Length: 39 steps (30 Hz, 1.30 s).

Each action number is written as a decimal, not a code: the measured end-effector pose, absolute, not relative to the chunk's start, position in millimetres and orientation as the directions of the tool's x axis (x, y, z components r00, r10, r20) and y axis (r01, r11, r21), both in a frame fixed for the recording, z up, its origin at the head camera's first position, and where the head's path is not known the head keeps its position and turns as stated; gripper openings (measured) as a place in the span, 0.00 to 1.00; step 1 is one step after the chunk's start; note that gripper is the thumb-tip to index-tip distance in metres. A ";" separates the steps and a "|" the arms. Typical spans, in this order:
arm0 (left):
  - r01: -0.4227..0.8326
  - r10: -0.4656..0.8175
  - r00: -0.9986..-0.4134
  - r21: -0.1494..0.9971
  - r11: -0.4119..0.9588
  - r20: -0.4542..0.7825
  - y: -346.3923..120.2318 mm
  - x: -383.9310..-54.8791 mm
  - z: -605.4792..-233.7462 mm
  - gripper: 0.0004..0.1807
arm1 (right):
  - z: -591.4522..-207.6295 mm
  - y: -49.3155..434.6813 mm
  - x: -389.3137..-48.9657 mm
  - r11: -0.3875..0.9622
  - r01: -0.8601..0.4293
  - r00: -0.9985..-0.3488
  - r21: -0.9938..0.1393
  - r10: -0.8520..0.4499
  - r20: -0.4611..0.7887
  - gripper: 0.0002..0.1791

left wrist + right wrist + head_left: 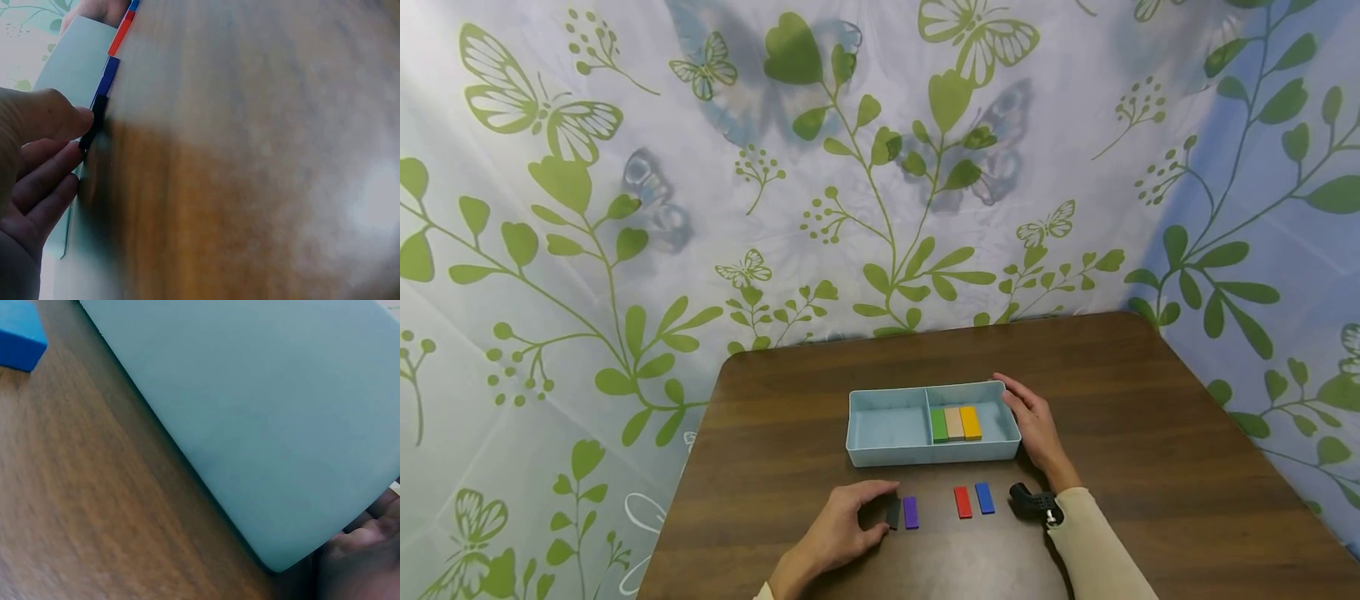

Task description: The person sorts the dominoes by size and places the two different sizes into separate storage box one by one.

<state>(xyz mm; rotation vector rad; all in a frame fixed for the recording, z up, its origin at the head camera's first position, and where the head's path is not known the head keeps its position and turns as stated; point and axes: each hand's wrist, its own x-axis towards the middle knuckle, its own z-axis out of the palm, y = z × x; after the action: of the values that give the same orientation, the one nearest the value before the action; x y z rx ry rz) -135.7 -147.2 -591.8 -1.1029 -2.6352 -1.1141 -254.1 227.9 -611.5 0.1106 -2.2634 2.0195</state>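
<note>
A person's left hand (842,527) curves around a small black block (892,513) on a brown table (790,417), the thumb at the block's near end and the index finger by its far end; whether the pinch has closed cannot be told from these views. Just right of that grip lies a purple block (911,512), with a red block (962,502) and a blue block (985,498) farther along to the right. Beyond the left hand's grip and to its right sits a pale blue tray (925,455), its far right corner held by the right hand (1037,425), fingers behind and thumb over the rim. Left of that hold, in the tray's right compartment, a green block (938,425), a tan block (954,423) and a yellow block (971,422) lie side by side, the green one next to the divider (927,408).

The black block looks light, stiff and hardly fragile, its smooth faces perhaps a little slippery. Thin and flat against the wood, it seems best taken by its two short ends, since the purple block crowds its right long edge. The tray appears rigid and light enough to slide, making its corner a sensible place to steady it.
</note>
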 end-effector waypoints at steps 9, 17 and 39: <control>0.680 0.599 -0.714 0.561 0.472 0.362 -145.9 -135.2 -594.7 0.33 | -609.4 227.6 -253.1 0.133 -0.103 -0.994 -0.986 0.019 0.106 0.25; 0.683 0.589 -0.717 0.548 0.484 0.374 -144.6 -134.0 -596.2 0.29 | -610.0 228.6 -252.9 0.130 -0.105 -0.994 -0.986 0.012 0.107 0.25; 0.730 0.566 -0.678 0.519 0.444 0.470 -149.4 -152.2 -543.3 0.28 | -609.3 227.7 -251.4 0.123 -0.120 -0.993 -0.985 -0.005 0.120 0.26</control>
<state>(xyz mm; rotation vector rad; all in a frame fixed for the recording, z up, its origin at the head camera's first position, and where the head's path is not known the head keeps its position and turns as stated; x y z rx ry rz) -152.2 -149.4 -543.3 -1.1281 -2.4687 -1.0562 -251.4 227.7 -609.3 0.1276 -2.2868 2.0205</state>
